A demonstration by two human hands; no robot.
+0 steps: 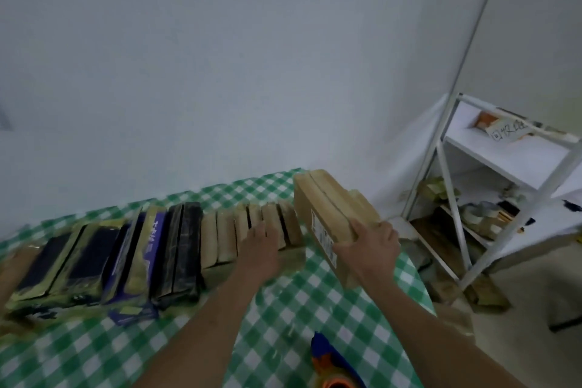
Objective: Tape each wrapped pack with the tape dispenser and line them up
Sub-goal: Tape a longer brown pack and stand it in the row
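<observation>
The right grip (pixel 368 246) curls round a brown pack (pixel 327 205), tilted just beside the right end of the row (pixel 189 246). The left grip (pixel 261 246) rests flat-fingered on the row. Steady the row, then stand the pack upright, flush against the last one.

Dim, flat, cool light. Whole frame soft: row of packs (pixel 176 249) left of the left hand (pixel 259 246) smears worst, pack (pixel 327 198) in the right hand (pixel 368 249) blurred too. Faint shadow on bench (pixel 315 309) by left hand. Shelf (pixel 504 154) beyond right hand bows, wide-angle.
</observation>
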